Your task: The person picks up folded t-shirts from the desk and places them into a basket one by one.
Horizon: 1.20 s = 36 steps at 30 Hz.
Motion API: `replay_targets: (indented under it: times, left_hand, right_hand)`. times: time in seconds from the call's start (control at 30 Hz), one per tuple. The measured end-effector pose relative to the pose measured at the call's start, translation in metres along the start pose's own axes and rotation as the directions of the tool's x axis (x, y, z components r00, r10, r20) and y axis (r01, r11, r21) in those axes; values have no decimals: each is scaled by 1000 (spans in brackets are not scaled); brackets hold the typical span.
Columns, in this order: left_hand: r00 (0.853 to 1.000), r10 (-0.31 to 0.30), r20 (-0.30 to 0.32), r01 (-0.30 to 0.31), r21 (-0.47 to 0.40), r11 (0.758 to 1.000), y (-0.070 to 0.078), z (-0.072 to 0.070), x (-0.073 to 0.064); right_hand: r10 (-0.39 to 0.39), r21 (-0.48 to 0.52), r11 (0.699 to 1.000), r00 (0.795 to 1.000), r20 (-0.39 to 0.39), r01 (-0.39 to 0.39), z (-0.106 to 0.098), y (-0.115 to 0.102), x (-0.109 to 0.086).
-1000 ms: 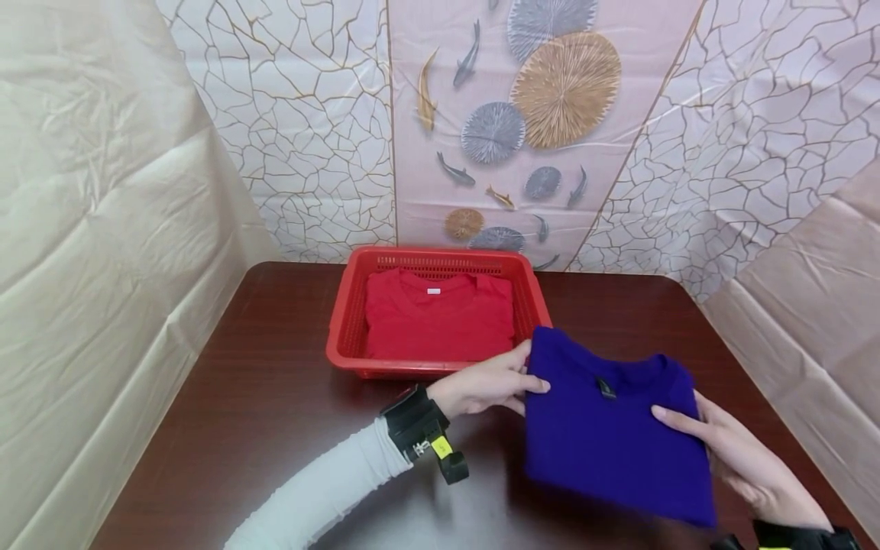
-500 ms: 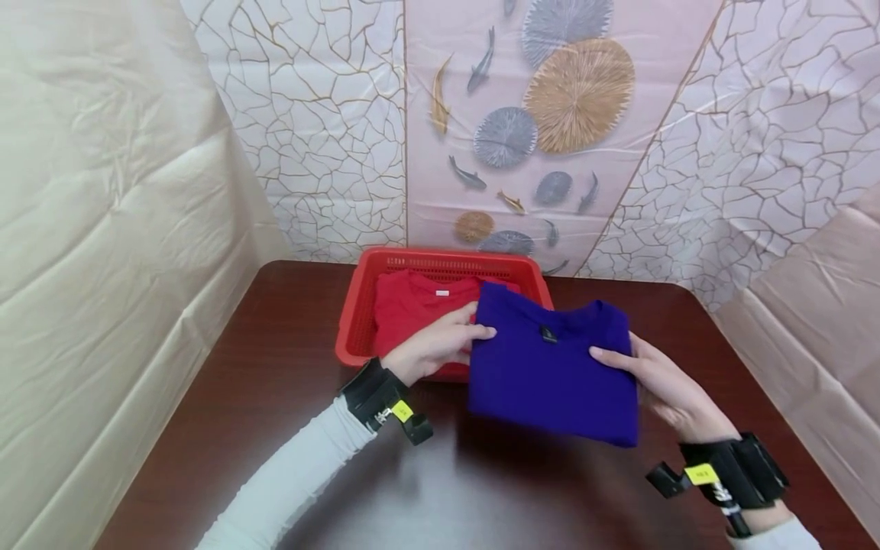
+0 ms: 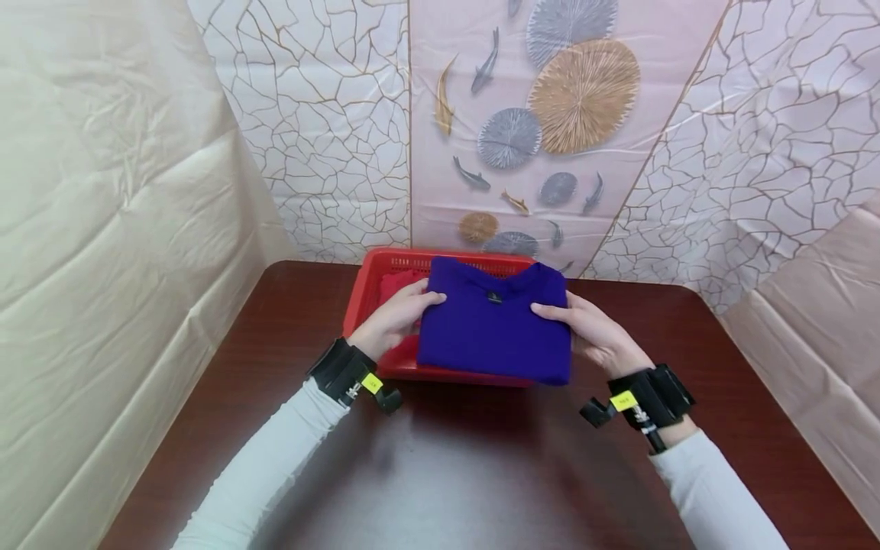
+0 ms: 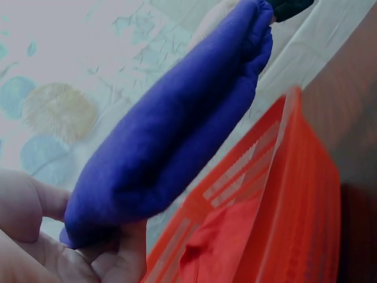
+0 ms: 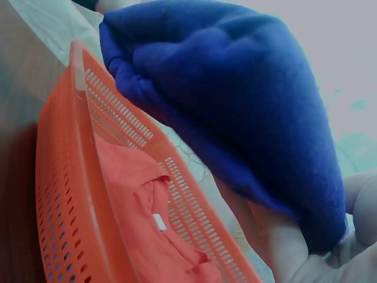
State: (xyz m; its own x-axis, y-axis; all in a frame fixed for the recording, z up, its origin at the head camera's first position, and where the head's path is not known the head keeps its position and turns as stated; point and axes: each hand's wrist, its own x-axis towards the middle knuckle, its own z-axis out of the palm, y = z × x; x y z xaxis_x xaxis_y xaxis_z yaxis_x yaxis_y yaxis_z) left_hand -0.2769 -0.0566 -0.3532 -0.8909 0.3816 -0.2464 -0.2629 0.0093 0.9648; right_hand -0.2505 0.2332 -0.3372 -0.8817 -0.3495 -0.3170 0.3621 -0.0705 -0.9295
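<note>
A folded blue-purple shirt (image 3: pixel 491 328), with a dark tag at its collar, is held level over the red plastic basket (image 3: pixel 371 267). My left hand (image 3: pixel 399 315) pinches its left edge, thumb on top and fingers underneath. At the opposite edge, my right hand (image 3: pixel 598 332) grips it the same way. Both wrist views show the shirt above the basket's rim, its layers folded together. Inside the basket lies a folded red shirt (image 5: pixel 147 218) with a white collar label. In the head view the blue-purple shirt covers most of it.
The basket stands toward the back of a dark brown table (image 3: pixel 454 473), near the patterned backdrop (image 3: pixel 330 137). Pale cloth walls (image 3: pixel 124 252) rise along the table's left and right sides. Each wrist wears a black strap mount (image 3: pixel 653 397).
Both hands have carried the blue-purple shirt leftward and away from the body, from the table's right side to above the basket. The red shirt has become mostly covered in the head view.
</note>
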Motion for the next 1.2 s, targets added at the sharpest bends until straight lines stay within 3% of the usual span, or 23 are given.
replay_targets:
  times: [0.27,0.6,0.83,1.03,1.13,1.2]
  left_hand:
    - [997,-31,-73,32,9,999,-5,-26,13]
    - [987,-77,-139,90,86,992,-27,-40,37]
    - [981,-110,-162,133,142,981,-30,-41,38]
    - [974,-122,-193,157,181,971,-28,-45,34]
    - [973,-131,-189,167,188,968,-27,-49,33]
    - [974,-131,-185,165,186,969,-26,-51,31]
  right_hand:
    - [24,-54,998,1000,-7,-24,7,2,40]
    - [71,-75,994,995,-73,-77,7,18,71]
    - [57,-96,993,990,-128,-69,7,27,79]
    - [4,-178,984,990,-141,-30,5,30,79]
    - [-21,-253,967,990,-142,-16,5,30,77]
    - [-49,-338,941,989,-143,-2,4,31,75]
